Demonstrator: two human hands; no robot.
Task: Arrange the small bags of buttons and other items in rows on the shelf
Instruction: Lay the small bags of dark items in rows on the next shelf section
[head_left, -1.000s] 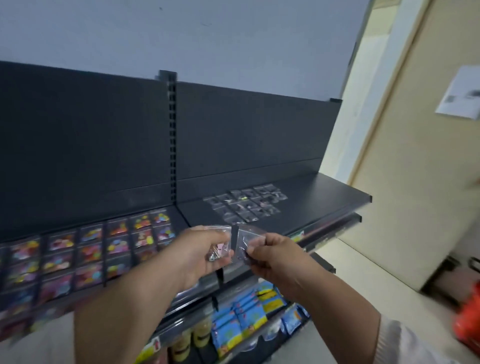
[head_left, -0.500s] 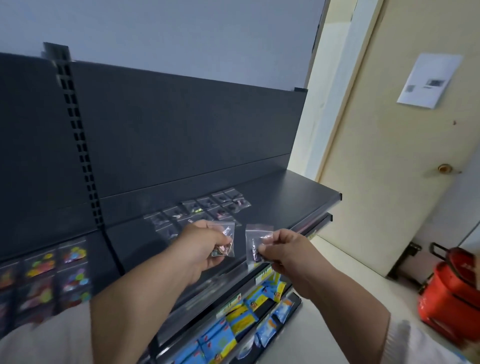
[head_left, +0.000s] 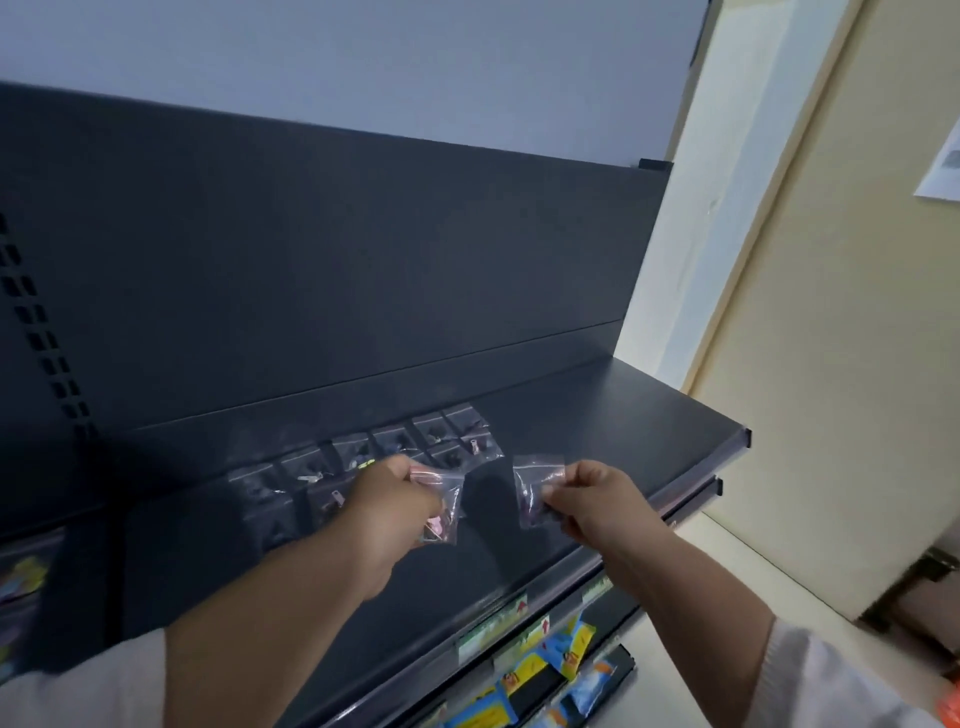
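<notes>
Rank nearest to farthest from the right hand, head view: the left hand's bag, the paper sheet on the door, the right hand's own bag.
1. Own bag, pinched in the right hand grip.
2. Left bag, held by the left hand, just leftward.
3. Paper sheet, far up right on the door.

Pale grey wall (head_left: 363, 62) up top, beige door (head_left: 857, 364) at right carried a paper sheet (head_left: 943, 166), light floor (head_left: 769, 566) below
</notes>
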